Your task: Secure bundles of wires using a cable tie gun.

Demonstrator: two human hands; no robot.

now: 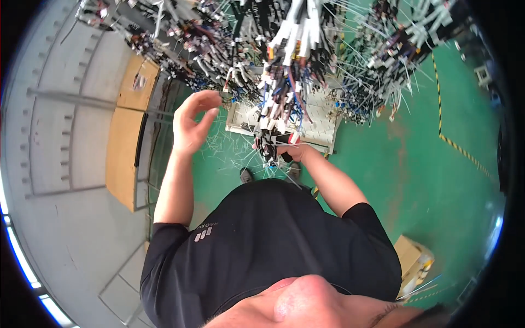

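Note:
My left hand is raised beside the hanging wire bundles, fingers curved and thumb apart, with nothing in it. In front of me hangs a thick central bundle of wire harnesses, with white connectors, dark sleeves and thin pale cable-tie tails. At its lower end, my right hand is closed around a black-and-red tool. The bundle partly hides those fingers and the tool, so its kind cannot be made out.
More harness bundles hang at the left and right. Behind the central one stands a pale tray-like platform. Tan panels line the left side. A cardboard box sits at lower right; yellow-black tape marks the green floor.

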